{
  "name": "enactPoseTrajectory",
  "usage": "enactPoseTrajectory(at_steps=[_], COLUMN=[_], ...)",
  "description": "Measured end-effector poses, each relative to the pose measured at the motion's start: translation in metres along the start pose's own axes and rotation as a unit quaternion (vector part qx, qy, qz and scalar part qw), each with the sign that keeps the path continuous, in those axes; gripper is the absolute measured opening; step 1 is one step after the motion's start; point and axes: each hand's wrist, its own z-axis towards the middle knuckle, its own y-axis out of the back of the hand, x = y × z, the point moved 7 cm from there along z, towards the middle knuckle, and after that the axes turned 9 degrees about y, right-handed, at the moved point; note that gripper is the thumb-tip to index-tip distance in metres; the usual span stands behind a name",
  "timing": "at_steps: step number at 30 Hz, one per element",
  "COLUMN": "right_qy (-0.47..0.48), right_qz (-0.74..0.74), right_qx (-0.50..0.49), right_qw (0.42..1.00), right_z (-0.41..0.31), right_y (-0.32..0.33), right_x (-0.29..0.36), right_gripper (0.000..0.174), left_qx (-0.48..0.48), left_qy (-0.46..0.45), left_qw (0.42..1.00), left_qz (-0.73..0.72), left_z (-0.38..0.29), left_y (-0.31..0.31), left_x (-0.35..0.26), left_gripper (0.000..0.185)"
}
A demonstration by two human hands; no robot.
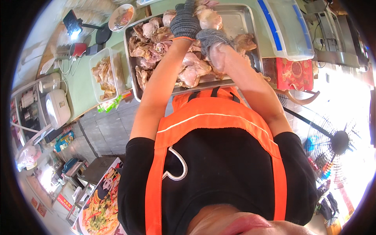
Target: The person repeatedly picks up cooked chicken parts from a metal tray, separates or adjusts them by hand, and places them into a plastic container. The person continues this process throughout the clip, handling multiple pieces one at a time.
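A stainless steel tray point(135, 85) full of cooked chicken pieces point(192, 69) lies in front of me on the green table. My left hand point(185, 22), in a dark grey knitted glove with an orange cuff, reaches to the tray's far side. Beside it, my right hand point(216, 41) wears a grey knitted glove and bends inward over the meat. A large pale chicken piece point(210, 19) sits between and above the two hands, against them. The fingertips of both hands are hidden, so their grip on it does not show.
Left of the tray stand a clear plastic tub point(115, 85) of chicken bits, a bowl of food point(122, 17) and a lit phone on a stand point(72, 25). A clear bin with blue edges point(293, 29) is at right. A floor fan point(340, 143) stands right of me.
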Motion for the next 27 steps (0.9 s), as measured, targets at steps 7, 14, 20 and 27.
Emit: enactPoseTrajectory(at_steps=[7, 14, 20, 27], right_qy=[-0.187, -0.073, 0.025, 0.067], right_qz=[0.027, 0.003, -0.305, -0.340], right_qx=[-0.031, -0.050, 0.104, 0.052], right_qw=[0.982, 0.996, 0.946, 0.937], right_z=[-0.026, -0.014, -0.014, -0.003], right_y=[-0.031, -0.006, 0.012, 0.109], right_x=[-0.041, -0.023, -0.020, -0.116], right_gripper=[0.027, 0.025, 0.019, 0.042], left_qx=[0.095, 0.281, 0.370, 0.306], left_qy=[0.068, 0.244, 0.455, 0.299], left_qw=[0.960, 0.841, 0.676, 0.676], left_qz=[-0.256, -0.393, -0.446, -0.600], left_z=[-0.008, -0.054, -0.083, -0.048], left_y=[-0.091, -0.130, -0.122, -0.079], left_x=[0.042, 0.046, 0.041, 0.008], left_gripper=[0.035, 0.031, 0.025, 0.031])
